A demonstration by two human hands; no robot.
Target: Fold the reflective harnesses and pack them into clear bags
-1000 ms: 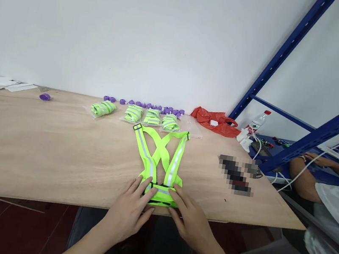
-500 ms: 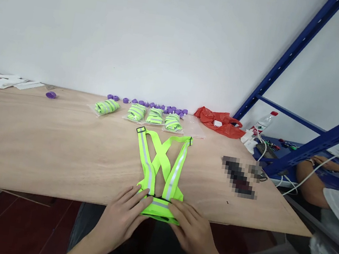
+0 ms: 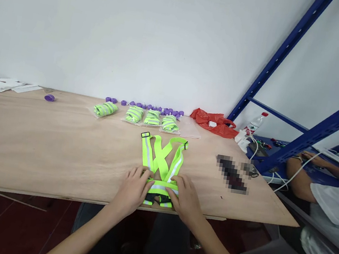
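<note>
A neon yellow-green reflective vest (image 3: pixel 161 156) of elastic straps with silver stripes lies flat near the table's front edge. Its shoulder straps cross in an X, with black adjusters at the far end. The waist band runs across the near end, and a black buckle shows below it. My left hand (image 3: pixel 132 187) has its curled fingers on the band's left side. On the right side, my right hand (image 3: pixel 186 197) grips the band between thumb and fingers. Parts of the band are hidden beneath both hands.
Several bagged folded vests (image 3: pixel 134 114) lie toward the wall, before a row of purple pieces (image 3: pixel 167 111). A red plastic bag (image 3: pixel 215 123), a bottle (image 3: pixel 255 122) and a blurred dark item (image 3: pixel 231 174) are at right. Beside the blue rack (image 3: pixel 280 58) sits another person (image 3: pixel 334 204).
Both hands have moved forward, pushing the vest's waist band away from the table edge. The black buckle below the band has come into view, and the straps now bunch shorter.
</note>
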